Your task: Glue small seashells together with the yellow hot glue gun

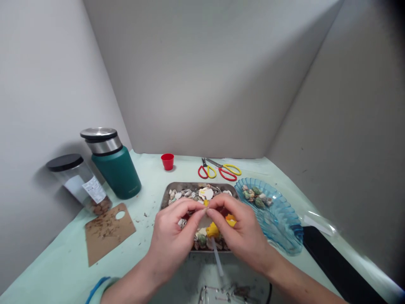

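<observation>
My left hand [180, 228] and my right hand [238, 226] meet at the fingertips above a metal tray [167, 190]. Both are closed in a pinch around something tiny and pale, too small to name. Many shells [207, 193] in white, brown and green fill the tray. Partly hidden behind my right hand lies a yellow tool [212, 230], which looks like a glue gun. A translucent stick [217, 258] juts from it toward me over the tray's near edge.
Right of the tray is a blue scalloped plate [292, 211] holding small shells. Two scissors [207, 169] and a red cup [167, 161] stand behind. Leftward are a green bottle [118, 173], a lidded jar [91, 190] and holed cardboard [109, 236]. A black strip [335, 261] lies right.
</observation>
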{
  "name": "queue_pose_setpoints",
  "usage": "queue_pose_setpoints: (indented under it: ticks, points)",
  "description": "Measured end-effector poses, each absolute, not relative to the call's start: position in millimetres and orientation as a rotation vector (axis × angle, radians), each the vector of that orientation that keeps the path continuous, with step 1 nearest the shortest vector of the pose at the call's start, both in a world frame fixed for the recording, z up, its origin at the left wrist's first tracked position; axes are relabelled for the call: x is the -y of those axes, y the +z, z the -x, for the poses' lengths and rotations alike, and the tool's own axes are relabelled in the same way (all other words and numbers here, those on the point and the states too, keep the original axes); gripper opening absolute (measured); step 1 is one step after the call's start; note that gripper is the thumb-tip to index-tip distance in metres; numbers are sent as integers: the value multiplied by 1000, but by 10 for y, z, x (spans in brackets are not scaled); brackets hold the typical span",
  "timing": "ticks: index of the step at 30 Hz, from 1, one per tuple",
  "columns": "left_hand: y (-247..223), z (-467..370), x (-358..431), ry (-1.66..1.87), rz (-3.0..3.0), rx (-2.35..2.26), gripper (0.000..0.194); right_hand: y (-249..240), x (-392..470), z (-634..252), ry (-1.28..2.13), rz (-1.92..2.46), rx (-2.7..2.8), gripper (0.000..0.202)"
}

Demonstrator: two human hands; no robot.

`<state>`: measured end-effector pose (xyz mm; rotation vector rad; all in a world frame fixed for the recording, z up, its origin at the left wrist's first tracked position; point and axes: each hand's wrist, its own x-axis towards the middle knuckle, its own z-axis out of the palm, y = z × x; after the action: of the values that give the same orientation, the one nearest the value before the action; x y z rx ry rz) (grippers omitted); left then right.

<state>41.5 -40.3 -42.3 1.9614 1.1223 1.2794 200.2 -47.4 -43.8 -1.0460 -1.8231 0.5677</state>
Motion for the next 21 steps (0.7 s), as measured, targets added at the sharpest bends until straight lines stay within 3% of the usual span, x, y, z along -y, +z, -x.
queue_pose_setpoints:
  ticks: [7,12,21]
  points:
    - [-424,-450,395,1147,-1648,-1215,23,-472,456,-2012,628,1098,1754,9]
    - [-413,-459,388,1171,-1573,-1213,11,-474,459,-2007,625,1094,1748,9]
    - [-415,-460,384,1204,-1578,-1212,13,-492,470,-1996,552,1104,1787,8]
